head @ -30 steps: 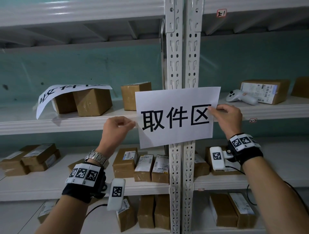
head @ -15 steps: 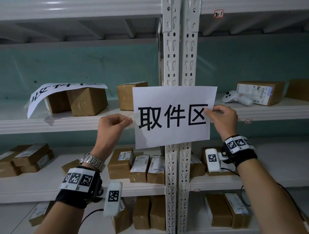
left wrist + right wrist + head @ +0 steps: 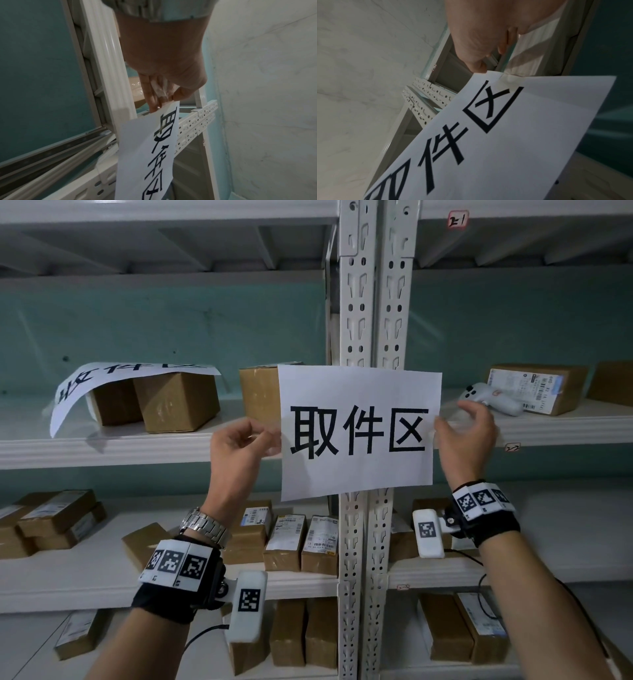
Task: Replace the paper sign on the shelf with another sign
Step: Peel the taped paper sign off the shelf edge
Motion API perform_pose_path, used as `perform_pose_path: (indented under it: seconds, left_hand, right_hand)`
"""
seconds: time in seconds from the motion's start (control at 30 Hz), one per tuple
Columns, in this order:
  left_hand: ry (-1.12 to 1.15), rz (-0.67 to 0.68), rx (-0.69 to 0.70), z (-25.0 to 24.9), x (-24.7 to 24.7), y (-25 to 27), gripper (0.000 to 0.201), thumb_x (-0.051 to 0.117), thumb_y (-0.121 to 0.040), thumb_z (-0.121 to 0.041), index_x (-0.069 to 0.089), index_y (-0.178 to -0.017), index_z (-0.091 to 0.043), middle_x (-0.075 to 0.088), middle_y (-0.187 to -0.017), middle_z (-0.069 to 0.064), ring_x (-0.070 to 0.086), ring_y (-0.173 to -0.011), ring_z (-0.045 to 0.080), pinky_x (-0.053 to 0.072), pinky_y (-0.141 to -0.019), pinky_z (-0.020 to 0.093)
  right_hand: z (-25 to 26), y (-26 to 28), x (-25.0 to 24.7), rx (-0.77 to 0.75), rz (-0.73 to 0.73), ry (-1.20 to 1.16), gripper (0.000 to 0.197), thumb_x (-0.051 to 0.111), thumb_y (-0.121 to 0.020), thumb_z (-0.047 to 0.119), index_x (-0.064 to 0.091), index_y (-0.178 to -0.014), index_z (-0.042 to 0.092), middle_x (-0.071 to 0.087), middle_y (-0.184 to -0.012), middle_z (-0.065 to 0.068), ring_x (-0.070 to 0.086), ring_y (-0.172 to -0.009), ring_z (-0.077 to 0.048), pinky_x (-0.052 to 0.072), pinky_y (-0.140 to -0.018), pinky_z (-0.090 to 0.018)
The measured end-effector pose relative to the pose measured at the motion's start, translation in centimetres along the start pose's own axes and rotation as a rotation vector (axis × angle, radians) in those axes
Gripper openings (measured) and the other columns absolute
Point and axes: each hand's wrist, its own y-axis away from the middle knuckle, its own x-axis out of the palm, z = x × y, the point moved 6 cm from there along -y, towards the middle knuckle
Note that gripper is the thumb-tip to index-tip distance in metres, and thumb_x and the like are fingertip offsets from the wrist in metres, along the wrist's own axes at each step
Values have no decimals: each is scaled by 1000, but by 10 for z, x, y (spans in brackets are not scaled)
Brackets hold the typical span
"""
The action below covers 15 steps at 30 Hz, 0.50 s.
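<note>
A white paper sign (image 3: 359, 474) with three black characters hangs in front of the twin shelf uprights (image 3: 373, 302). My left hand (image 3: 270, 440) pinches its left edge, with a bit of crumpled clear tape (image 3: 161, 88) between fingers and thumb. My right hand (image 3: 448, 422) is at the right edge. Its thumb (image 3: 479, 67) touches the paper beside a strip of clear tape (image 3: 508, 79), and its fingers are lifted and spread. Another paper sign (image 3: 130, 374) lies draped over boxes on the left middle shelf.
Cardboard boxes (image 3: 178, 402) stand on the middle shelf, and several labelled parcels (image 3: 287, 539) fill the lower shelves. A white controller (image 3: 489, 402) and a labelled box (image 3: 534, 386) sit on the right shelf, just behind my right hand.
My right hand has given up its pinch on the sign's right edge, and its fingers have lifted and spread. The left hand keeps its hold and the sign stays at the uprights.
</note>
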Motion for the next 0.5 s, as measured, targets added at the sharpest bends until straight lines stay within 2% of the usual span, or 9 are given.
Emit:
perform_pose_path:
  seconds: [0.07, 0.13, 0.2, 0.27, 0.37, 0.43, 0.5]
  left_hand:
    - [27, 14, 34, -7, 7, -1, 16, 68, -96, -8, 71, -81, -12, 74, -74, -6, 69, -70, 10, 58, -74, 24]
    - [60, 36, 70, -14, 15, -1, 14, 69, -97, -15, 71, -84, -9, 74, -77, -5, 70, -73, 11, 58, -74, 25]
    - [104, 58, 94, -21, 25, -1, 18, 68, -98, -12, 69, -89, 2, 74, -78, -3, 70, -74, 12, 59, -74, 27]
    - [135, 97, 108, -30, 40, 1, 18, 67, -99, -7, 67, -92, 10, 74, -76, -5, 71, -72, 8, 59, -73, 23]
    - [158, 190, 122, -45, 63, 8, 11, 67, -98, -4, 69, -87, -1, 73, -73, -7, 70, -68, 4, 58, -72, 20]
    - [172, 235, 119, -50, 77, 13, 13, 68, -98, -5, 70, -85, -9, 74, -74, -5, 70, -70, 7, 60, -73, 24]
    - [193, 275, 121, -55, 89, 17, 11, 69, -98, -8, 71, -87, -9, 74, -77, -3, 71, -73, 11, 63, -76, 30]
  right_hand:
    - [7, 2, -5, -14, -36, -15, 42, 71, -85, 15, 60, -126, 14, 58, -130, 2, 48, -128, -19, 38, -100, -26]
    - [15, 5, -11, -34, -49, -40, 40, 69, -86, 13, 58, -124, 11, 57, -126, 3, 49, -125, -21, 39, -98, -25]
    - [22, 6, -15, -49, -53, -63, 37, 68, -86, 14, 57, -122, 12, 56, -120, 6, 51, -120, -22, 42, -97, -29]
    - [29, 7, -20, -80, -57, -87, 33, 68, -86, 15, 57, -118, 12, 58, -118, 5, 55, -118, -23, 47, -98, -33]
    - [41, 8, -29, -115, -40, -118, 26, 68, -89, 13, 56, -113, 14, 62, -118, -1, 59, -113, -21, 51, -97, -32]
    - [47, 9, -35, -118, -19, -137, 23, 67, -91, 12, 56, -111, 15, 62, -115, 1, 60, -107, -14, 51, -95, -27]
    - [51, 10, -42, -115, -6, -151, 21, 67, -92, 11, 57, -110, 14, 62, -110, 4, 59, -101, -7, 50, -91, -19]
